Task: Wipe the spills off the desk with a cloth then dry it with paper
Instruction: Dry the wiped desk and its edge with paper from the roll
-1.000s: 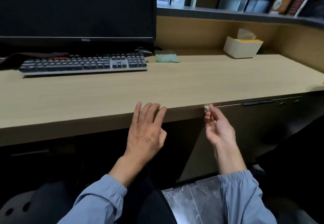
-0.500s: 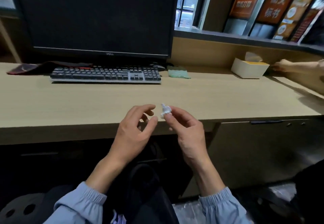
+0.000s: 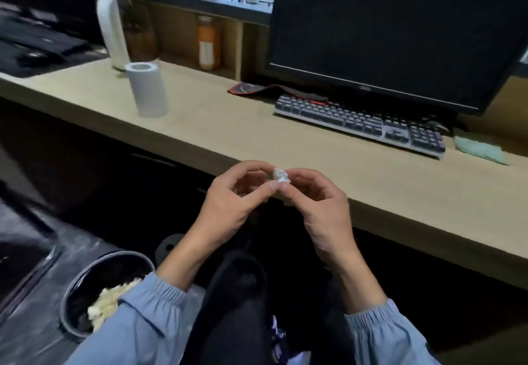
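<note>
In the head view, your left hand (image 3: 228, 207) and your right hand (image 3: 320, 213) meet just in front of the tabletop (image 3: 228, 133) edge. Both hands pinch one small white paper ball (image 3: 281, 176) between their fingertips. Your other fingers are curled in.

Half a second ago only your right hand held that ball. Your left hand was a little apart from it with its fingers bent. Now your left hand has come over and grips the ball too.

Your head has turned to the left since then. The tissue box that was past your right hand is out of sight. The screen (image 3: 400, 30) and the keyboard (image 3: 360, 124) now sit up and to the right of your right hand.

The green cloth (image 3: 480, 150) lies flat on the tabletop, far to the right of your right hand, just past the end of the keyboard. That is the same spot as before.

New things show now. A white paper roll (image 3: 147, 90) stands upright on the tabletop, well up and to the left of your left hand. A round bin (image 3: 114, 272) with crumpled paper in it sits on the floor, below and to the left of your left hand.
</note>
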`<state>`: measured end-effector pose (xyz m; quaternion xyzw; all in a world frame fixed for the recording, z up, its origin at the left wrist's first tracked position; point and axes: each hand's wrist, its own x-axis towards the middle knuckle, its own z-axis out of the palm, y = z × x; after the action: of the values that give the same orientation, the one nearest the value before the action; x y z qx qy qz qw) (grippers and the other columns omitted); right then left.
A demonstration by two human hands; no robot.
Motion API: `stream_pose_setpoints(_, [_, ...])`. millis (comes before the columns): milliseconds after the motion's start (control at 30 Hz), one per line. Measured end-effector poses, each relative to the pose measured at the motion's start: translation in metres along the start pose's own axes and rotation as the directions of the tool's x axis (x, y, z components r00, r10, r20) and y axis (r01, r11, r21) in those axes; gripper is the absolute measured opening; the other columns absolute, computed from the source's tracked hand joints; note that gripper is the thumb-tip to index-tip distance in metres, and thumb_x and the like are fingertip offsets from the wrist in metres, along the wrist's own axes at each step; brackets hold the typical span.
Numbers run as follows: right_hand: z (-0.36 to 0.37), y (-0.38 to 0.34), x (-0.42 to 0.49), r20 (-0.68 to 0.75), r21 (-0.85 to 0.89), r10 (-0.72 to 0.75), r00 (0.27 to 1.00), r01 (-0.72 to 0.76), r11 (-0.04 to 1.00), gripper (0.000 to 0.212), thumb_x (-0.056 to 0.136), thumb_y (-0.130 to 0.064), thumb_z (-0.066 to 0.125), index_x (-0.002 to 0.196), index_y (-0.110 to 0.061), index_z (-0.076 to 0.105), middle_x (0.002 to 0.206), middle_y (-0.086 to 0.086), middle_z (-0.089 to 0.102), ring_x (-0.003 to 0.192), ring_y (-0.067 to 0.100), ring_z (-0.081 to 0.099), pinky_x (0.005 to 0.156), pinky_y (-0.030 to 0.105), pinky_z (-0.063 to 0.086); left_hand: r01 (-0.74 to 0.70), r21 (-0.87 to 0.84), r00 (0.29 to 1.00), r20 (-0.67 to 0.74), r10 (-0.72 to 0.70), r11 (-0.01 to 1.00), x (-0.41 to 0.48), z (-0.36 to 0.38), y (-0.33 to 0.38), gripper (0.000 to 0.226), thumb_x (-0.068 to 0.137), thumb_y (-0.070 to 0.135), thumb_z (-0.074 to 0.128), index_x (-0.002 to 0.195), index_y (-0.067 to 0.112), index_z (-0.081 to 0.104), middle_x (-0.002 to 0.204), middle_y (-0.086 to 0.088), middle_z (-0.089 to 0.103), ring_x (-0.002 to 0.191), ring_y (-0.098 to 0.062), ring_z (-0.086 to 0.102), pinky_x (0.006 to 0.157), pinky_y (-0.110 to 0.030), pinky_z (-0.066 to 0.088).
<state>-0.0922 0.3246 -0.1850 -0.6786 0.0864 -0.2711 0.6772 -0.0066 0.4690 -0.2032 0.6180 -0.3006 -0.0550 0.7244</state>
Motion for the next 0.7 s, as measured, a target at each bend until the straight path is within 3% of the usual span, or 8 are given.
stream_pose_setpoints(67, [0.032, 0.014, 0.006, 0.057, 0.006, 0.027, 0.998, -0.028, 1.000, 0.016, 0.086, -0.005, 0.079, 0.102, -0.008, 0.076, 0.098, 0.007, 0.078, 0.093, 0.022, 0.073, 0.087, 0.034, 0.059, 0.000, 0.021, 0.997, -0.078, 0.002, 1.000, -0.004, -0.029, -0.006, 0.018, 0.090, 0.012, 0.081, 0.106, 0.009, 0.075, 0.104, -0.006, 0.080, 0.099, -0.028, 0.075, 0.090, -0.036, 0.060])
stream_pose_setpoints(167, [0.080, 0.035, 0.010, 0.149, -0.005, 0.048, 0.988, -0.048, 0.999, 0.015, 0.086, -0.006, 0.080, 0.100, -0.009, 0.077, 0.098, 0.005, 0.078, 0.096, 0.025, 0.074, 0.090, 0.036, 0.059, 0.048, 0.038, 0.979, -0.201, -0.040, 0.998, -0.015, -0.075, -0.019, 0.015, 0.090, 0.009, 0.081, 0.103, 0.006, 0.075, 0.099, -0.003, 0.079, 0.090, -0.014, 0.073, 0.076, -0.022, 0.056])
stream_pose_setpoints(300, [0.128, 0.064, 0.011, 0.269, -0.104, 0.061, 0.961, -0.034, 0.994, 0.016, 0.087, -0.012, 0.080, 0.103, -0.014, 0.079, 0.104, -0.005, 0.078, 0.101, 0.011, 0.073, 0.096, 0.035, 0.057, 0.099, 0.045, 0.940, -0.333, -0.078, 0.994, -0.036, -0.123, -0.040, 0.008, 0.091, 0.010, 0.080, 0.098, 0.008, 0.075, 0.097, -0.009, 0.078, 0.084, -0.020, 0.073, 0.073, -0.033, 0.060])
stream_pose_setpoints(433, [0.170, 0.096, 0.006, 0.387, -0.159, 0.112, 0.915, -0.053, 0.986, 0.018, 0.090, -0.016, 0.078, 0.107, -0.019, 0.079, 0.103, -0.006, 0.078, 0.102, 0.011, 0.073, 0.096, 0.042, 0.057, 0.143, 0.017, 0.890, -0.439, -0.122, 0.990, -0.065, -0.165, -0.058, 0.005, 0.090, 0.014, 0.081, 0.095, 0.014, 0.079, 0.100, -0.012, 0.078, 0.092, -0.028, 0.076, 0.087, -0.047, 0.062])
stream_pose_setpoints(567, [0.204, 0.126, -0.003, 0.479, -0.219, 0.158, 0.863, -0.057, 0.974, 0.018, 0.091, -0.021, 0.077, 0.109, -0.024, 0.078, 0.103, -0.009, 0.078, 0.102, 0.008, 0.072, 0.095, 0.042, 0.057, 0.200, -0.011, 0.829, -0.530, -0.176, 0.980, -0.090, -0.196, -0.078, 0.007, 0.088, 0.014, 0.083, 0.092, 0.013, 0.077, 0.100, -0.016, 0.078, 0.094, -0.039, 0.076, 0.093, -0.047, 0.061])
stream_pose_setpoints(700, [0.221, 0.152, -0.006, 0.510, -0.319, 0.235, 0.828, -0.072, 0.945, 0.025, 0.091, -0.018, 0.074, 0.114, -0.025, 0.076, 0.106, -0.014, 0.076, 0.102, -0.001, 0.069, 0.098, 0.033, 0.055, 0.307, -0.005, 0.746, -0.620, -0.244, 0.952, -0.109, -0.229, -0.108, 0.008, 0.090, 0.006, 0.081, 0.088, 0.013, 0.077, 0.092, -0.017, 0.078, 0.084, -0.030, 0.075, 0.083, -0.037, 0.063])
